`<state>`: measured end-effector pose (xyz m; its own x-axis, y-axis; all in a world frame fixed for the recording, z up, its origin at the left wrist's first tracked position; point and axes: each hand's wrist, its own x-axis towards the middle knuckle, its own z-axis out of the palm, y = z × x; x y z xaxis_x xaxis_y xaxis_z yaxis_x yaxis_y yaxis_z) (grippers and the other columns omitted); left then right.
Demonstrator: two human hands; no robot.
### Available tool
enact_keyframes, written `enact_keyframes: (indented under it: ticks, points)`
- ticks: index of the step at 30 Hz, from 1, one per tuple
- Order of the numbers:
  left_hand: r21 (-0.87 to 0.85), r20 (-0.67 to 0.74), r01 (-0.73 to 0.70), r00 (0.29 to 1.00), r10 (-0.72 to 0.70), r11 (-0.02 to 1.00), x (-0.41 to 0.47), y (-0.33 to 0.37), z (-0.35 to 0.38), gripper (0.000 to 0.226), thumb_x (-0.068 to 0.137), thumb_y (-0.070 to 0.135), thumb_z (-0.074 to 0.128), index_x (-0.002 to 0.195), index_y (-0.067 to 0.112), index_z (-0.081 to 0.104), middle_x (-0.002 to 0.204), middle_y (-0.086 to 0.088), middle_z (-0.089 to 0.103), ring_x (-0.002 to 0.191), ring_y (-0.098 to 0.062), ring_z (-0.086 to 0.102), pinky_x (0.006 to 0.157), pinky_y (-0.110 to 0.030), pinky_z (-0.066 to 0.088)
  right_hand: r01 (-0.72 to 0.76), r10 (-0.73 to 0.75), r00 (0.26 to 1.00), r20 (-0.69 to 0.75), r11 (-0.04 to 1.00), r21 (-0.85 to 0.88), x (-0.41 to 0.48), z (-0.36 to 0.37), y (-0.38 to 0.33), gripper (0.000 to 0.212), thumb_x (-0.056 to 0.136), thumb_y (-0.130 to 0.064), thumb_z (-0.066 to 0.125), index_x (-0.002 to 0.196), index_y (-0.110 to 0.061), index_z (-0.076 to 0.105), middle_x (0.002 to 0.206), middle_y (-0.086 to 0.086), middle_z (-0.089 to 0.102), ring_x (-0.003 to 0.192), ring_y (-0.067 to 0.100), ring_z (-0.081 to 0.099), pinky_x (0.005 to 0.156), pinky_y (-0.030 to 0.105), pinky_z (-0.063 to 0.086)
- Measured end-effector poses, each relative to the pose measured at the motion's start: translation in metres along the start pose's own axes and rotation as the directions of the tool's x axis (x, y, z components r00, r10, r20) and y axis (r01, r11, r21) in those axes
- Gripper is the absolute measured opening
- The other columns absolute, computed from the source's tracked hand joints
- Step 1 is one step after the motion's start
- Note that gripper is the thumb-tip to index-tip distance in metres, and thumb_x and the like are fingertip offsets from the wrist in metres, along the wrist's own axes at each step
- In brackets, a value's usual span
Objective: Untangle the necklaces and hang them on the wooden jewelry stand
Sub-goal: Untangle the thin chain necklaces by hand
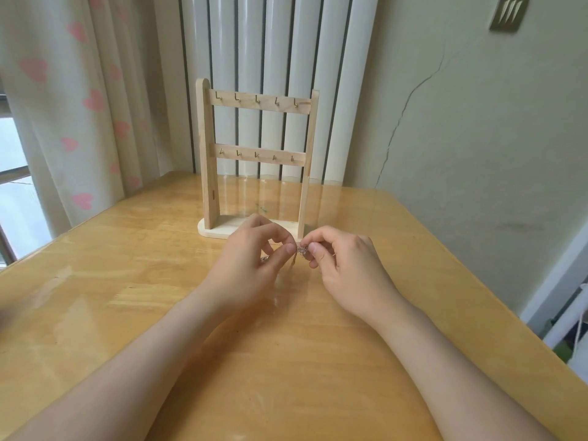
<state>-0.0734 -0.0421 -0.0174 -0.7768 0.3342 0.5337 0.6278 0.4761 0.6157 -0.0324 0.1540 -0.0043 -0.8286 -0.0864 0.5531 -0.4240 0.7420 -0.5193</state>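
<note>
Silver tangled necklaces (301,249) were held just in front of the wooden jewelry stand (259,106); left hand (253,261) and right hand (345,265) each pinched them at fingertips.

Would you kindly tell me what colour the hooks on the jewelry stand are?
The hooks are gold; head view.

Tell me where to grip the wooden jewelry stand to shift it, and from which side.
Probably best by the left post of the wooden jewelry stand, between its two crossbars, coming from the left. That post is bare and upright, whereas hooks jut from the bars' fronts and the left hand and right hand crowd the base.
</note>
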Motion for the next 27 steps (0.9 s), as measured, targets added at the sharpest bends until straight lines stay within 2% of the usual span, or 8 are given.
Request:
enact_keyframes:
  ticks: [2, 5, 8, 12, 16, 19, 24, 27]
  points:
    - [0.047, 0.009, -0.018, 1.000, 0.018, 0.999, -0.0006, -0.0031, 0.0026, 0.009, 0.106, 0.036, 0.063, 0.099, 0.033, 0.068, 0.111, 0.011, 0.054, 0.092, -0.005, 0.062, 0.090, -0.035, 0.050, -0.039, 0.039, 0.999, -0.007, 0.999, -0.008, -0.0001, 0.0011, -0.0003, 0.019, 0.107, -0.017, 0.057, 0.107, -0.024, 0.074, 0.089, -0.014, 0.075, 0.086, 0.003, 0.073, 0.081, 0.025, 0.058]
    - [0.111, 0.004, -0.029, 1.000, 0.029, 0.993, -0.0024, -0.0038, 0.0075, 0.011, 0.110, 0.033, 0.053, 0.104, 0.027, 0.060, 0.117, 0.007, 0.045, 0.093, -0.005, 0.056, 0.095, -0.051, 0.050, -0.095, 0.096, 0.995, -0.023, 0.995, 0.042, 0.0001, 0.0022, -0.0025, 0.017, 0.106, -0.019, 0.059, 0.105, -0.024, 0.076, 0.088, -0.015, 0.076, 0.086, 0.002, 0.072, 0.080, 0.023, 0.058]
    - [0.208, 0.024, -0.050, 0.999, 0.046, 0.977, -0.0057, -0.0032, 0.0103, 0.015, 0.111, 0.033, 0.042, 0.107, 0.023, 0.053, 0.116, 0.007, 0.043, 0.090, -0.008, 0.046, 0.094, -0.048, 0.044, -0.113, 0.116, 0.992, -0.048, 0.992, 0.055, 0.0004, 0.0035, -0.0036, 0.017, 0.105, -0.018, 0.061, 0.103, -0.024, 0.077, 0.091, -0.015, 0.075, 0.085, -0.002, 0.067, 0.073, 0.007, 0.046]
    - [0.318, 0.068, -0.078, 0.996, 0.060, 0.945, -0.0077, -0.0007, 0.0083, 0.022, 0.106, 0.042, 0.031, 0.100, 0.026, 0.045, 0.103, 0.010, 0.044, 0.086, -0.014, 0.046, 0.091, -0.042, 0.040, -0.068, 0.065, 0.986, -0.153, 0.998, -0.014, 0.0024, 0.0006, -0.0004, 0.017, 0.106, -0.014, 0.058, 0.104, -0.022, 0.074, 0.093, -0.015, 0.071, 0.086, -0.008, 0.060, 0.076, 0.001, 0.037]
    - [0.165, 0.041, -0.052, 0.998, 0.046, 0.985, -0.0050, -0.0044, 0.0085, 0.008, 0.106, 0.034, 0.054, 0.100, 0.029, 0.057, 0.105, 0.014, 0.053, 0.087, -0.008, 0.059, 0.093, -0.041, 0.046, -0.040, 0.037, 0.986, -0.163, 0.999, -0.013, 0.0026, -0.0032, 0.0017, 0.019, 0.107, -0.012, 0.057, 0.106, -0.021, 0.074, 0.097, -0.014, 0.071, 0.090, -0.008, 0.060, 0.078, 0.002, 0.038]
    - [-0.010, 0.040, -0.038, 0.998, 0.039, 0.999, -0.0032, -0.0004, 0.0080, 0.010, 0.102, 0.039, 0.069, 0.110, 0.034, 0.071, 0.113, 0.015, 0.063, 0.088, -0.006, 0.065, 0.082, -0.023, 0.048, 0.001, -0.003, 0.992, -0.123, 1.000, -0.019, 0.0009, -0.0017, 0.0006, 0.021, 0.106, -0.010, 0.056, 0.107, -0.021, 0.074, 0.101, -0.011, 0.068, 0.094, -0.004, 0.061, 0.080, 0.002, 0.038]
    - [-0.165, -0.016, 0.022, 1.000, -0.025, 0.986, -0.0006, 0.0030, 0.0097, 0.007, 0.100, 0.033, 0.074, 0.095, 0.030, 0.077, 0.094, 0.010, 0.072, 0.070, -0.002, 0.063, 0.064, -0.012, 0.042, 0.043, -0.045, 0.997, -0.062, 0.999, -0.025, -0.0011, -0.0009, -0.0002, 0.021, 0.106, -0.010, 0.057, 0.110, -0.021, 0.074, 0.102, -0.009, 0.065, 0.094, 0.003, 0.060, 0.081, 0.005, 0.038]
    - [-0.152, 0.016, 0.022, 1.000, -0.020, 0.988, -0.0005, 0.0009, 0.0078, 0.010, 0.103, 0.032, 0.070, 0.096, 0.028, 0.075, 0.092, 0.011, 0.071, 0.071, -0.001, 0.062, 0.064, -0.011, 0.042, 0.041, -0.043, 0.998, -0.046, 0.998, -0.040, -0.0009, -0.0006, 0.0003, 0.020, 0.106, -0.011, 0.058, 0.111, -0.021, 0.074, 0.102, -0.009, 0.065, 0.095, 0.006, 0.060, 0.081, 0.006, 0.038]
